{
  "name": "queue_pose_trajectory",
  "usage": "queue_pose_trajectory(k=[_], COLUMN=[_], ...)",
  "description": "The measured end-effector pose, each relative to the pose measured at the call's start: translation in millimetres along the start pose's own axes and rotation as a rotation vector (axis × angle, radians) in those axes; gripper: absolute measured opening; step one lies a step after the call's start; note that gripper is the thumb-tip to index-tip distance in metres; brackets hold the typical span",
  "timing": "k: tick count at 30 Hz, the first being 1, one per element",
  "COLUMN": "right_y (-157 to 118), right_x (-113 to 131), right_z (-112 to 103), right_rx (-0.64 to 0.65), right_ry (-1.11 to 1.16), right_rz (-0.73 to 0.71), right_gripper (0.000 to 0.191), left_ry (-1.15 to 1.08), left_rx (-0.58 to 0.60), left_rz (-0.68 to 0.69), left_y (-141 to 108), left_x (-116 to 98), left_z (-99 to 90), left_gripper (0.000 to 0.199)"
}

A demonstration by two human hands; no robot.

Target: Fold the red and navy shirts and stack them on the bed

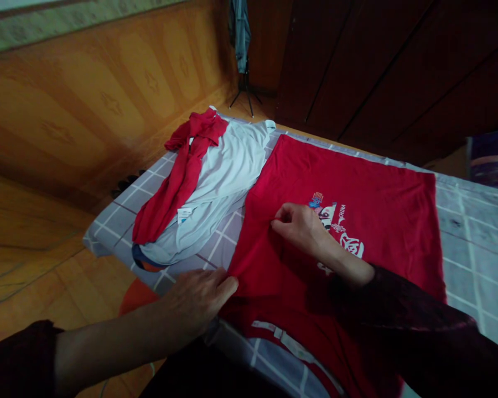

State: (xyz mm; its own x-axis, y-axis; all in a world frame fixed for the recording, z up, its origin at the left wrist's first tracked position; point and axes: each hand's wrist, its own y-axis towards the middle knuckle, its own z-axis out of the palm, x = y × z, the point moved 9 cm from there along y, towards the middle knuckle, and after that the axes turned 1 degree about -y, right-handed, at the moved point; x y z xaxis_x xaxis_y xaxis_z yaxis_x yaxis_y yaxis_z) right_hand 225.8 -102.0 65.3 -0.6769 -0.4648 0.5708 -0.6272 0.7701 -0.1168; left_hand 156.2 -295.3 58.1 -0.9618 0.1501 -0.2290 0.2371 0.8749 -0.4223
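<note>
A red T-shirt (382, 221) with a cartoon print and white lettering lies spread over the checked cloth, its neckline nearest me. My left hand (201, 293) pinches the shirt's left edge close to the neckline, thumb against fingers. Over the left part of the shirt, beside the print, my right hand (301, 226) is closed in a pinch on the red fabric. Left of the shirt, a pale grey garment (232, 160) lies loosely, with a crumpled red garment (170, 193) partly on top of it.
The grey checked cloth (473, 243) covers the surface beneath the clothes. An orange-red object (136, 296) is below its left edge. A black-legged stand (244, 91) with grey fabric is beyond the far edge. Dark wooden panels (357, 66) rise behind, and a purple item (493, 160) is at right.
</note>
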Motion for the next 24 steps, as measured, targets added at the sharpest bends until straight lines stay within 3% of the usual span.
queue_pose_trajectory(k=[3,6,9,11,13,16,19,24], right_y=[8,9,-4,-23,-49,-89,-110,-113], right_x=[-2,-6,-5,9,33,58,61,58], right_z=[6,15,16,5,0,19,37,27], right_rx=[0.011,0.046,0.052,-0.033,-0.074,0.078,0.151,-0.008], right_ry=[0.122,0.171,0.099,-0.044,-0.186,-0.291,-0.373,-0.518], right_rz=[0.025,0.035,0.009,-0.113,-0.316,-0.556,-0.634,-0.669], right_gripper=[0.011,0.015,0.032,0.041,0.035,0.013,0.010,0.021], left_ry=[0.004,-0.179,-0.362,-0.373,-0.334,-0.273,-0.223,-0.130], left_rx=[0.001,0.057,-0.010,-0.170,-0.319,-0.412,-0.365,-0.244], left_rz=[0.047,0.093,0.043,-0.031,-0.060,0.033,0.143,0.115], left_y=[1,1,11,22,34,58,79,99], left_x=[-11,-15,3,25,43,49,43,50], left_z=[2.8,-0.6,-24.7,-50.6,-73.6,-90.5,-87.8,-73.9], left_gripper=[0.036,0.034,0.034,0.030,0.026,0.025,0.027,0.025])
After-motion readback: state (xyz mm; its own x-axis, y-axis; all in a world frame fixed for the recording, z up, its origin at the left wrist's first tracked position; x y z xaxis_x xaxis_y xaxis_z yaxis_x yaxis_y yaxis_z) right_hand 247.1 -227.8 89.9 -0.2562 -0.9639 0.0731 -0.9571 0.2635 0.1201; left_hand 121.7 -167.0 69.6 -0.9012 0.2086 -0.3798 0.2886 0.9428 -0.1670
